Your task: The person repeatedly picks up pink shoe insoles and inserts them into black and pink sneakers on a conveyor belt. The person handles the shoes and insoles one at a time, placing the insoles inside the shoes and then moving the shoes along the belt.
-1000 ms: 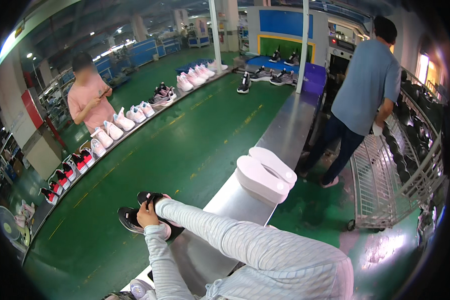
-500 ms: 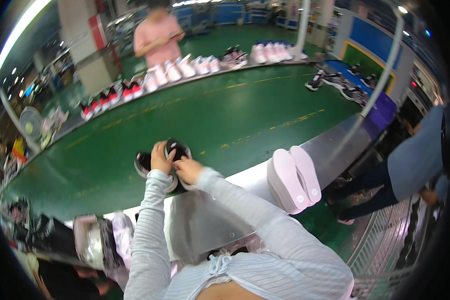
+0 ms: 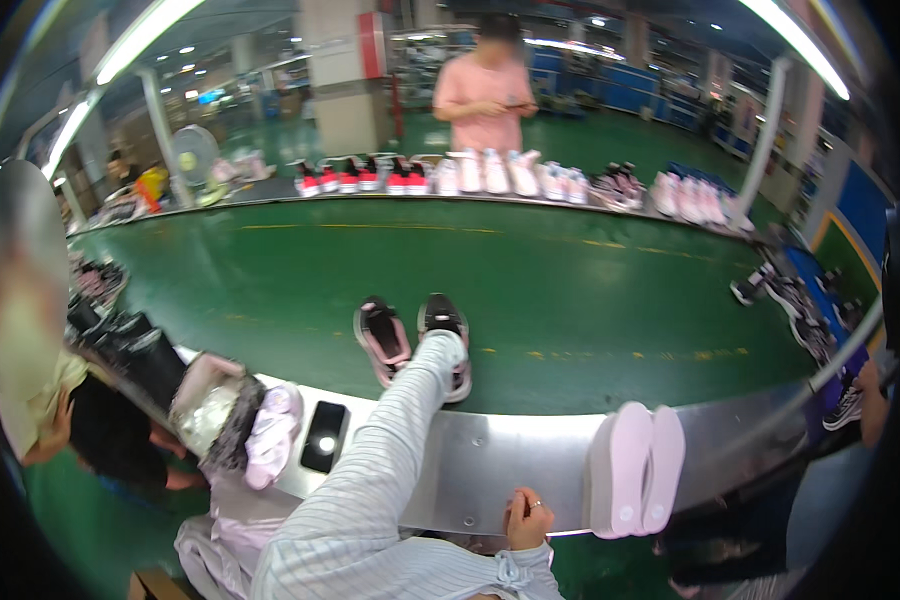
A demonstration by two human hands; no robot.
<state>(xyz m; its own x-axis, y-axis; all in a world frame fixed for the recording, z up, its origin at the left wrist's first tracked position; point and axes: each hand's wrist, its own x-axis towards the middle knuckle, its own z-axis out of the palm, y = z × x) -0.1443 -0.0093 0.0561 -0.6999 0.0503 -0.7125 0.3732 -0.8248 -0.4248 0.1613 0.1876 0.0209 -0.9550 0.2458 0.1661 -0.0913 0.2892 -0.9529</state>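
Observation:
A pair of black and pink sneakers (image 3: pixel 382 335) stands on the green belt before me. My left arm reaches to the right-hand sneaker (image 3: pixel 442 312) of the pair. The sleeve (image 3: pixel 435 365) covers part of this shoe, and my left fingers are hidden at its opening. Close to my body, my right hand (image 3: pixel 529 519) rests by the front edge of the metal ledge (image 3: pixel 510 450), fingers curled in and a ring on one of them. Whatever they may hold is hidden. A pair of pale pink soles (image 3: pixel 638 470) stands on the ledge to its right.
A black phone (image 3: pixel 324 436), a pale pink shoe (image 3: pixel 273 436) and an open box (image 3: pixel 210 400) lie left along the ledge. Rows of shoes (image 3: pixel 490 172) line the far side, where a person in pink (image 3: pixel 485 100) stands. Other people are close on both sides.
My right hand has left the sneakers and come back to the ledge's front edge. My left arm still reaches to the pair. The view has turned left, bringing the phone into sight.

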